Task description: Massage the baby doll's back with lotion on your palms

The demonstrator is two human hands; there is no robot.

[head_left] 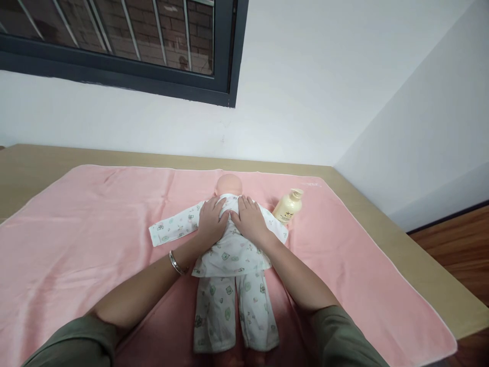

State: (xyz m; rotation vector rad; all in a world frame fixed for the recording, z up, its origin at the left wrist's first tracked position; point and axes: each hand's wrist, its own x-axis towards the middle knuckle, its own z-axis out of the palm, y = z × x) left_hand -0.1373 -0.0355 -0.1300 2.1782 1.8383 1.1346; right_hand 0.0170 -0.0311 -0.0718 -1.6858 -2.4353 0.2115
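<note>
A baby doll [233, 257] in white printed pyjamas lies on a pink mat [95, 219], its bare head at the far end and its legs toward me. The head shows no face from here, so it seems to lie front down. My left hand [212, 220] rests flat on the left of its upper back, fingers stretched out. On the right of the upper back lies my right hand [250, 219], also flat, the thumbs almost meeting in the middle. Both sleeves of the doll spread out to the sides. Neither hand grips anything.
A cream pump bottle [289, 206] stands on the mat just beyond the doll's right-hand sleeve. The mat covers most of a wooden table [405, 255] that meets a white wall [286, 102] at the back. A dark-framed window [225, 61] is at upper left.
</note>
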